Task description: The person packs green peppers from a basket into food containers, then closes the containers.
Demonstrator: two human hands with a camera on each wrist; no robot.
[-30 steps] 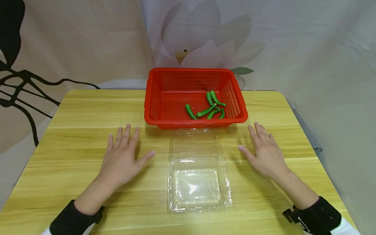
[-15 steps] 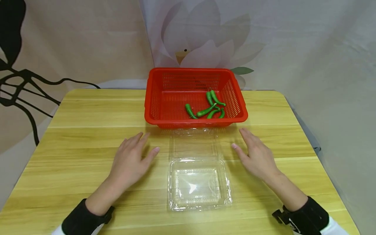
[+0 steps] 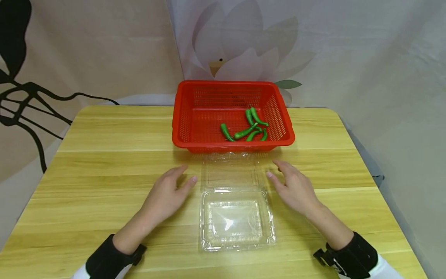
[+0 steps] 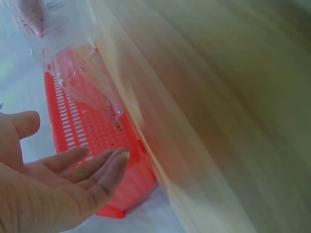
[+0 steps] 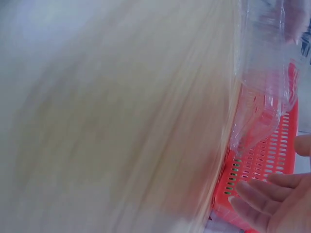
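Note:
A clear plastic clamshell box (image 3: 234, 221) lies opened out on the table, its lid (image 3: 230, 170) folded back toward the red basket (image 3: 232, 146). My left hand (image 3: 166, 195) is just left of the box, fingers relaxed and thumb apart, holding nothing. On the other side my right hand (image 3: 296, 189) is in much the same pose, its thumb close to the lid's right edge. Several green chili peppers (image 3: 245, 132) lie in the basket, mostly toward its right. In the left wrist view the palm of the left hand (image 4: 53, 189) faces the basket (image 4: 82, 121), and nothing is in it.
The wooden table (image 3: 87, 166) has rounded far corners. Behind it hangs a pale cloth backdrop (image 3: 366, 58) with printed flowers and black branches. Black bands (image 3: 110, 259) circle both wrists.
Both hands have moved inward toward the clear box from either side, and their spread fingers have drawn closer together. The box, basket and peppers have stayed put.

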